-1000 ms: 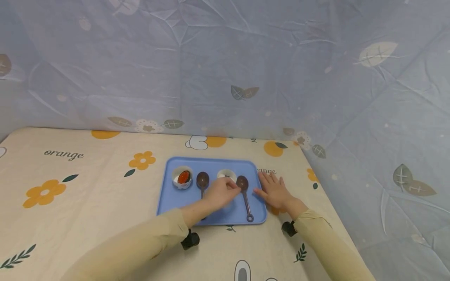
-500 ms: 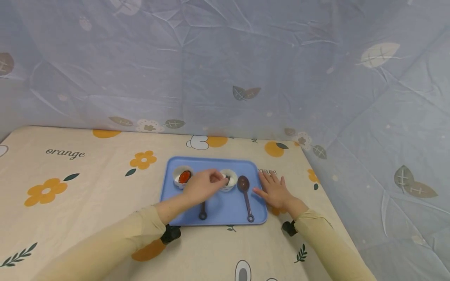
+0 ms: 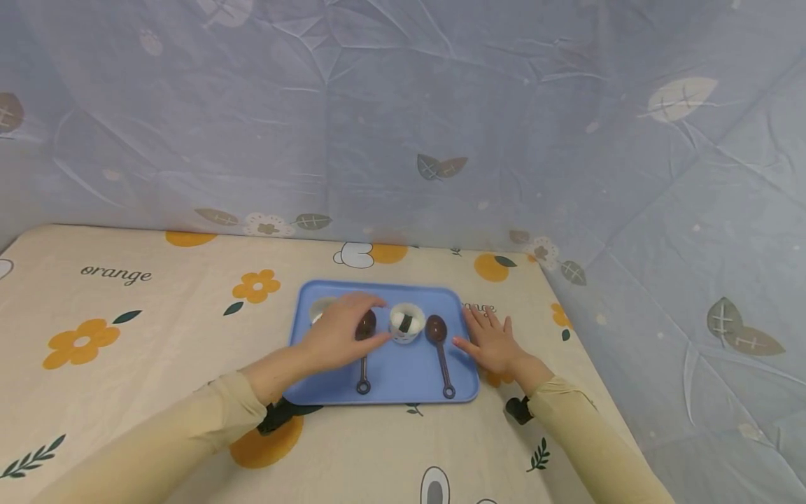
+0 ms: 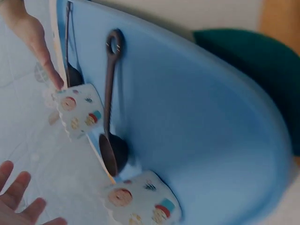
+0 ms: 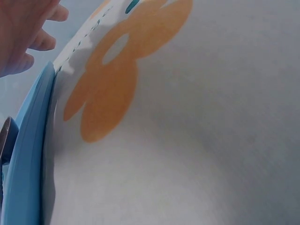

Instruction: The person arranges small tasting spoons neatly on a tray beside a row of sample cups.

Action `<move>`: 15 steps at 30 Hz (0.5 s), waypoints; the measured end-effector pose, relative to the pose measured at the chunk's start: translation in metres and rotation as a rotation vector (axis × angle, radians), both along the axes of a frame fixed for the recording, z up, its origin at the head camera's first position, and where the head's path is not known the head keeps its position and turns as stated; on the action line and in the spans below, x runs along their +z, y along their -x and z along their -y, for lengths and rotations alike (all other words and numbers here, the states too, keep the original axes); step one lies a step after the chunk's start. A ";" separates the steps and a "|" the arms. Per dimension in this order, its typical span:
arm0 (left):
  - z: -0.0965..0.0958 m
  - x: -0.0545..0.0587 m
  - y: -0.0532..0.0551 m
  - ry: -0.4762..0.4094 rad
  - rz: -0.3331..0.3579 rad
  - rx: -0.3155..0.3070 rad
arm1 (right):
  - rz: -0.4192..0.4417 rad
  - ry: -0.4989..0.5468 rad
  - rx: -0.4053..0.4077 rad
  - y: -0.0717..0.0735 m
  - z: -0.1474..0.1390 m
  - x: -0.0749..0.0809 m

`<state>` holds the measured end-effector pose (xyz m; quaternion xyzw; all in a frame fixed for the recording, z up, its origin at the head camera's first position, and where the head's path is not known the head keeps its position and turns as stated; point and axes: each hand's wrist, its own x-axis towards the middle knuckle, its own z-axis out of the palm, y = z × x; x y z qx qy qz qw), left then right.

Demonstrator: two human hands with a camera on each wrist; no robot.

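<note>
My left hand [image 3: 343, 334] hovers over the left part of the blue tray [image 3: 403, 378], thumb and fingers spread with nothing between them. Below it lies a brown ladle-like spoon [image 3: 363, 374], and the left white cup [image 3: 320, 306] is mostly covered by the hand. Just right of the fingertips stands the right white cup [image 3: 403, 339], holding a white sushi piece [image 3: 406, 323] with a dark band. A second brown spoon [image 3: 436, 330] lies beside that cup. My right hand [image 3: 494, 344] rests flat at the tray's right edge, fingers spread.
A cream cloth [image 3: 182, 350] printed with orange flowers covers the table under the tray. Behind and to the right hangs a grey-blue leaf-patterned sheet [image 3: 378, 126]. Both cups carry small printed figures, as on the near cup [image 4: 140, 201] in the left wrist view.
My left hand has drawn back leftward from the right cup and its pinched fingers have spread. The banded sushi piece now shows in that cup. The right hand has stayed put.
</note>
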<state>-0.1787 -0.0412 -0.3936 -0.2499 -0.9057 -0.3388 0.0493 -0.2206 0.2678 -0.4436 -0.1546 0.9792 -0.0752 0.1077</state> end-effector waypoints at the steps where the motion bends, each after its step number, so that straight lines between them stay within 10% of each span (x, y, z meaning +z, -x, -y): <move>1: 0.002 -0.001 0.000 0.019 -0.037 0.001 | 0.002 -0.001 -0.001 0.000 0.000 0.000; 15: 0.043 -0.016 0.006 0.179 -0.080 0.062 | -0.017 0.019 0.004 -0.002 0.001 0.001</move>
